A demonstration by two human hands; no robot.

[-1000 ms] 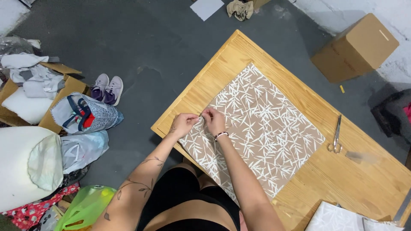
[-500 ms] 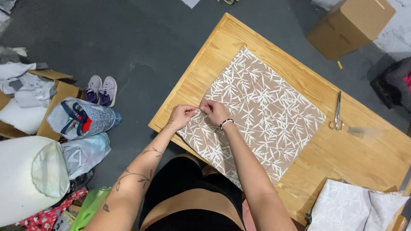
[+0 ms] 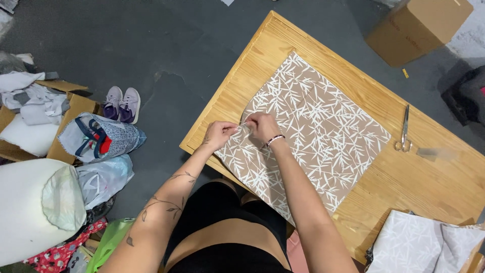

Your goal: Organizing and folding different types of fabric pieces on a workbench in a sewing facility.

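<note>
A wooden table [image 3: 348, 76] is seen from above, with a brown cloth [image 3: 308, 126] printed with white leaves laid flat on it. A cardboard box [image 3: 419, 28] is set on the floor beyond. Scissors [image 3: 404, 130] are placed just beside the cloth's far edge. At its near-left edge, the left hand [image 3: 218, 135] and right hand [image 3: 261, 126] are closed, fingertips pinched on something small between them; what it is cannot be told.
</note>
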